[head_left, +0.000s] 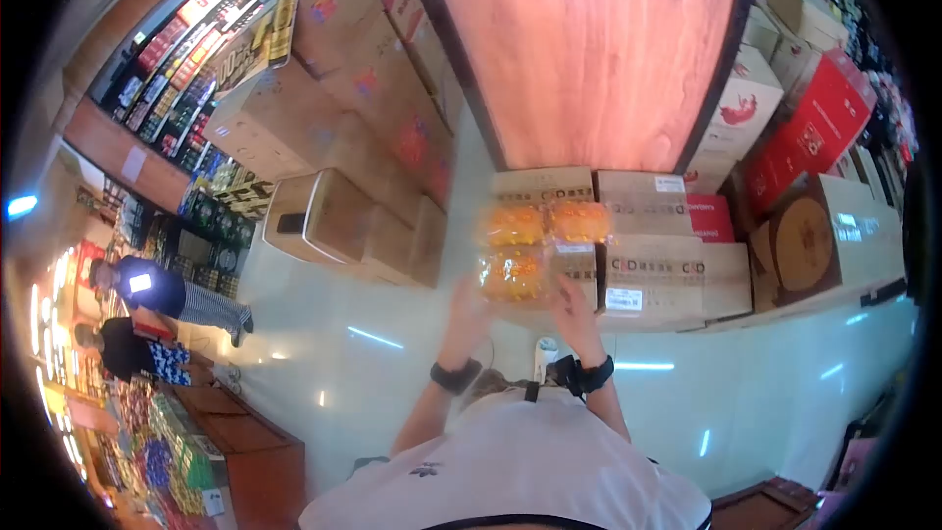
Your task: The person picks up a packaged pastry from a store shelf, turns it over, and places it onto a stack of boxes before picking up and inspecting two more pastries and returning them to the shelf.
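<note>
The near pack (511, 275), orange and yellow in shiny clear wrap, is between our left hand (469, 306) and right hand (571, 306), above or against the front cartons by the wood panel (589, 49). Our hands flank it, the right fingers at its edge; the left is smeared by motion, so we cannot tell how firmly either grip is closed. Beyond it are the left pack (515, 224) and right pack (579, 222); whether these rest on the cartons or are joined to ours, we cannot tell.

To handle it well, we should spread our fingers under both ends, press evenly with the palms, and avoid pinching the thin wrap, which could tear or slip. Keeping it level and clear of the other two would stop their edges catching.

As for writing, the front carton (677, 270) shows what looks like a "C" and a "D" around a mark, with Chinese characters too soft to read; a similar line runs along the back carton (643, 204). The white label (624, 299) carries fine print we cannot make out. The red carton (810, 128) has pale characters, also illegible, and our shirt (530, 442) bears a small dark logo.
</note>
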